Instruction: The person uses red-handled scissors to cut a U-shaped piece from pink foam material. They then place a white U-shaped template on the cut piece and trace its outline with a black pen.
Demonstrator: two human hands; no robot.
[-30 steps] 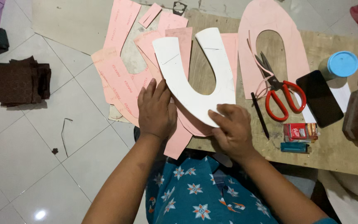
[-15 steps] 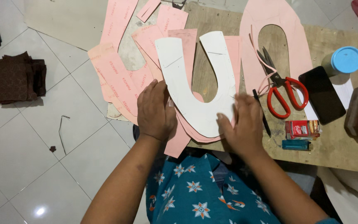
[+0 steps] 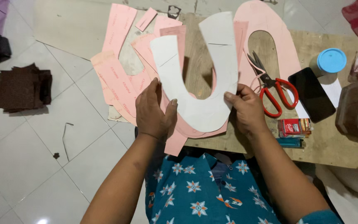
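change: white U-shaped template (image 3: 206, 89) was pressed flat under both palms a second ago; now lifted at its near curve and held by its edges, both arms tilted up off the stack, shadow seen beneath.
meaning: template judged freed from the pile, being squared up or repositioned, not pinned down.
left hand (image 3: 154, 110): half-closed, thumb laid on top of the white piece at its near-left curve, fingers under or against the pink pieces; grip on the left edge.
right hand (image 3: 247, 110): curled, thumb on the near-right edge of the template, fingers hidden beneath; pinch grip.
template place: middle of scene, above the wooden board (image 3: 332, 141), open end pointing far.
template material: stiff white card, matte, smooth, pencil lines across both arms.
pink pieces (image 3: 119, 85): thin card, printed, long strips and curves, fanned out left and under the template.
pink sole shape (image 3: 276, 39): large loop, flat on board, far right.
scissors (image 3: 272, 89): red handles, metal blades, just right of the right hand.
phone (image 3: 311, 93): black, glossy, flat, right.
cup lid (image 3: 331, 60): blue, round, far right.
fabric stack (image 3: 21, 87): dark brown, folded, on tile floor, left.
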